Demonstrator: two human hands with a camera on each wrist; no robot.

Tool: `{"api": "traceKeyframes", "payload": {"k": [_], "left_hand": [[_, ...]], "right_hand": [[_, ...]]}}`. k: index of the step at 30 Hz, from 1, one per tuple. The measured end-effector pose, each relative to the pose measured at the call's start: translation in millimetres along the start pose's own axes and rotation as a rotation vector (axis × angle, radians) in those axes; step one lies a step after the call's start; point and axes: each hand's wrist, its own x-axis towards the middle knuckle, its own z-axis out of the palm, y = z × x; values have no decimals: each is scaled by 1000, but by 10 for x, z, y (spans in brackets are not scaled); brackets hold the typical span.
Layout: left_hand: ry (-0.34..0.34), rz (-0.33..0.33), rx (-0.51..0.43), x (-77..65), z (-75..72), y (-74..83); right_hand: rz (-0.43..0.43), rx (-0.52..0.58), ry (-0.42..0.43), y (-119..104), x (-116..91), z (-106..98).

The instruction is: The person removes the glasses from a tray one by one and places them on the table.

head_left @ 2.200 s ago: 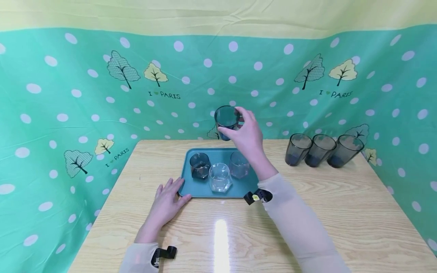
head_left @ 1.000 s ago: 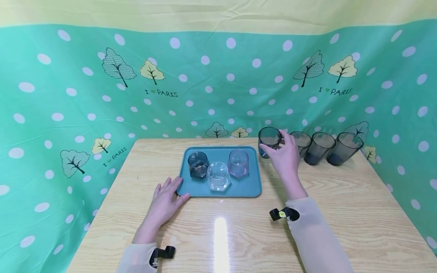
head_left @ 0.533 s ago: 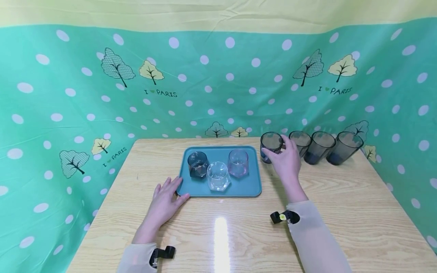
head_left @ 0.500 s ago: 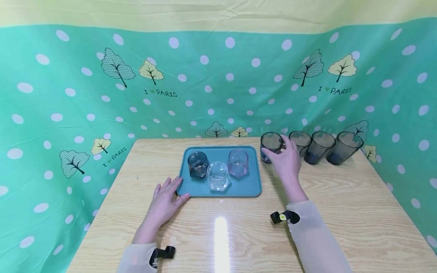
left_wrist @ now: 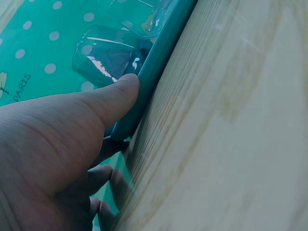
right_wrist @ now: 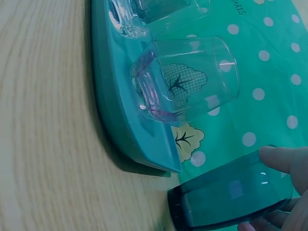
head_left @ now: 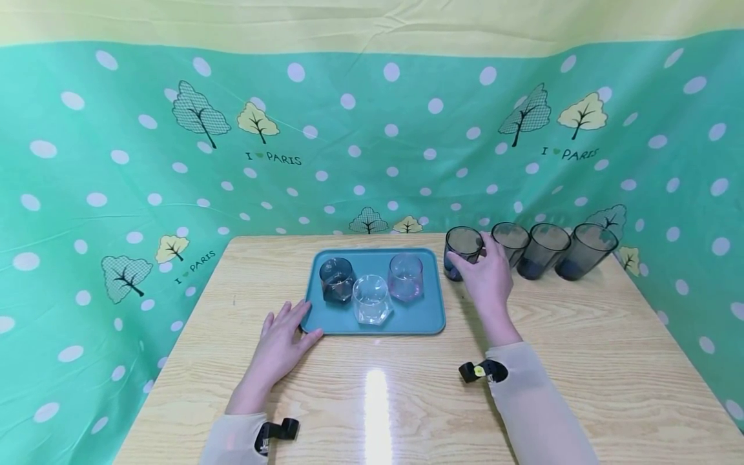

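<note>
My right hand (head_left: 489,270) grips a tall dark drinking glass (head_left: 455,263) between thumb and fingers. The glass is upright, its base down at the table in the right wrist view, just right of the blue tray (head_left: 433,323). Spread fingers of my left hand (head_left: 280,345) rest at the tray's front left corner; its thumb lies along the rim in the left wrist view. On the tray stand three short glasses with faceted bases: a dark grey one (head_left: 337,284), a clear one (head_left: 372,303) and a pinkish one (head_left: 406,281).
Three more tall dark glasses, a near one (head_left: 516,242), a middle one (head_left: 543,252) and a far-right one (head_left: 587,252), stand in a row along the table's back right. A green dotted cloth (head_left: 325,155) hangs behind the wooden table (head_left: 581,361).
My right hand has carried the tall glass from above the tray's back edge to the right and down to the table beside the row. My left hand stays at the tray corner.
</note>
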Motion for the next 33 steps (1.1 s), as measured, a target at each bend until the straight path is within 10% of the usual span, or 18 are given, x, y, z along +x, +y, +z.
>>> {"api": "traceKeyframes", "payload": {"k": [33], "left_hand": [[-7,-3,7,-6,-10,3]], "right_hand": [[-25,109,80,133,-368,123]]}}
